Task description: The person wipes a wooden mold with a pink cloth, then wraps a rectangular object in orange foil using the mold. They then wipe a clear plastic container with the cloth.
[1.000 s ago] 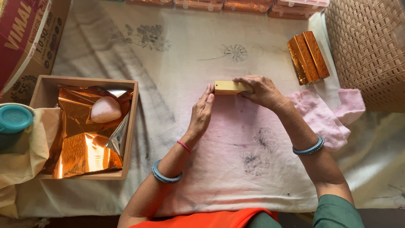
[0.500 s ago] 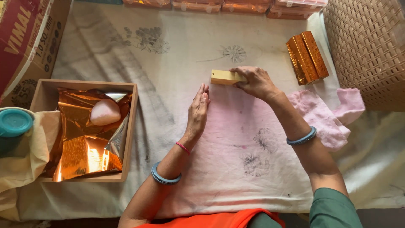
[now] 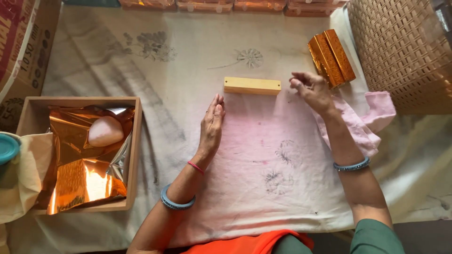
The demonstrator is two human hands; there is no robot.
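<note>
Yellow wooden block (image 3: 252, 85) lies flat on the stained white cloth (image 3: 188, 70), between the two hands and touched by neither. Left hand (image 3: 211, 126) rests edge-on with fingers straight, holding nothing; right hand (image 3: 310, 89) hovers just beside the block's right end, fingers loosely curled and empty. Copper-foil bars (image 3: 332, 57) lie beyond it, beside a woven basket (image 3: 400, 51). The wooden tray (image 3: 134, 150) at left contains crumpled copper foil (image 3: 80, 178) and a pale pink stone (image 3: 106, 131).

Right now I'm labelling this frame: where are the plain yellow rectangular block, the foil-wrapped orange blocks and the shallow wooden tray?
plain yellow rectangular block (image 3: 252, 85), head view, top face middle.
foil-wrapped orange blocks (image 3: 332, 57), head view, top of the pair.
shallow wooden tray (image 3: 135, 150), head view, right rim.
</note>
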